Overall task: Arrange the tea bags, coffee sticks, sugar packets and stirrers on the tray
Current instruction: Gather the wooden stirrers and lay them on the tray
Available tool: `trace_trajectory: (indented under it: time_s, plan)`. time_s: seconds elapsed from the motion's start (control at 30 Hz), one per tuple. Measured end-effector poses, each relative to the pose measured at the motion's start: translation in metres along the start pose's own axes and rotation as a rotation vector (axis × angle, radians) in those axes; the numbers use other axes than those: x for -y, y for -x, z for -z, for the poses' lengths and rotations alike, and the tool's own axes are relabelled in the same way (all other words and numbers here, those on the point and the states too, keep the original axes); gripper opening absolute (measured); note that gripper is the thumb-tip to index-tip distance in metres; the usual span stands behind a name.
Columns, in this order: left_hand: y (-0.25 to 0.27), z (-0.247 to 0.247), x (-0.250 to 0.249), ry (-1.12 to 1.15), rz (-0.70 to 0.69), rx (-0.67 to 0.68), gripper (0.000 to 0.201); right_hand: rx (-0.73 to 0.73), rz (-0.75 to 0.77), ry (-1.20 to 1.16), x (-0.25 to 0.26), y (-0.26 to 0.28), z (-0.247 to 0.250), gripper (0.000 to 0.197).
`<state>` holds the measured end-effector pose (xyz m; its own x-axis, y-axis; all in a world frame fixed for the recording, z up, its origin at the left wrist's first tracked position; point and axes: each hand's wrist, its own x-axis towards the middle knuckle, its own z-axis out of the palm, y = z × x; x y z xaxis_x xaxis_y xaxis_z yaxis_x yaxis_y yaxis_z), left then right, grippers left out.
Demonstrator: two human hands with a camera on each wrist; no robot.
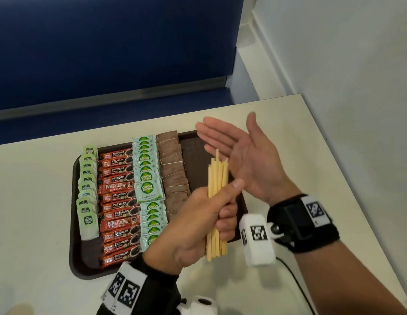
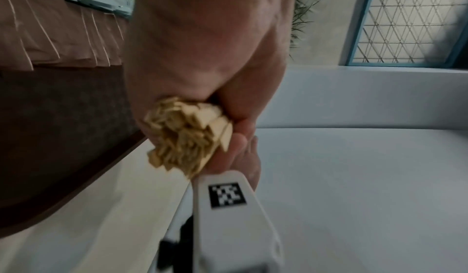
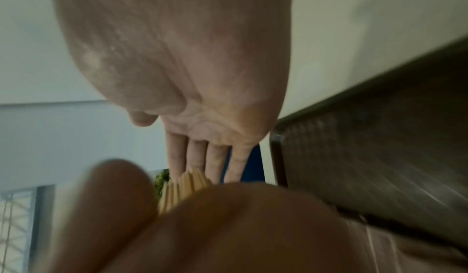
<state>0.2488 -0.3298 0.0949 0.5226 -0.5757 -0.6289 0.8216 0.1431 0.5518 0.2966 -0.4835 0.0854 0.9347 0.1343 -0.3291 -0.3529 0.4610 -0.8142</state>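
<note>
My left hand (image 1: 207,210) grips a bundle of wooden stirrers (image 1: 217,178) upright over the right side of the brown tray (image 1: 74,223). The stirrers' lower ends (image 2: 187,137) stick out below my fist in the left wrist view. My right hand (image 1: 239,151) is flat and open, palm toward the stirrers' top ends, just beyond them. On the tray lie columns of green tea bags (image 1: 87,194), red coffee sticks (image 1: 118,201), Coco Sugar packets (image 1: 148,178) and brown sugar packets (image 1: 173,171). The tray's right strip (image 1: 193,151) is bare.
The tray sits on a white table (image 1: 34,201) whose far edge meets a blue bench seat (image 1: 107,53). A white wall (image 1: 345,53) runs along the right. A black cable (image 1: 295,283) trails on the table under my right forearm.
</note>
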Motion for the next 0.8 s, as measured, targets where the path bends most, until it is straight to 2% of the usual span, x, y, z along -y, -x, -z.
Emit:
trace_trajectory:
  time_s: [0.07,0.17,0.27,0.4,0.57,0.67,0.8]
  plan:
    - [0.003,0.0,0.0,-0.048,0.069,0.065,0.039,0.149,-0.043,0.15,0.013,-0.012,0.0,0.09]
    - [0.006,0.002,-0.002,-0.081,0.123,0.101,0.037,0.422,-0.202,0.294,0.021,-0.017,0.001,0.102]
    - [0.007,0.005,-0.005,-0.107,0.157,0.125,0.034,0.547,-0.338,0.368,0.016,-0.012,0.002,0.104]
    - [0.008,0.012,-0.005,-0.154,0.193,0.134,0.034,0.563,-0.411,0.397,0.008,-0.001,0.001,0.1]
    - [0.011,0.02,-0.003,-0.208,0.232,0.132,0.037,0.556,-0.433,0.461,0.0,0.009,-0.007,0.093]
    - [0.011,0.021,0.0,-0.251,0.233,0.105,0.038,0.538,-0.381,0.601,-0.002,0.009,-0.006,0.091]
    - [0.008,0.022,-0.003,-0.319,0.2,0.095,0.037,0.466,-0.296,0.63,0.003,0.008,-0.006,0.087]
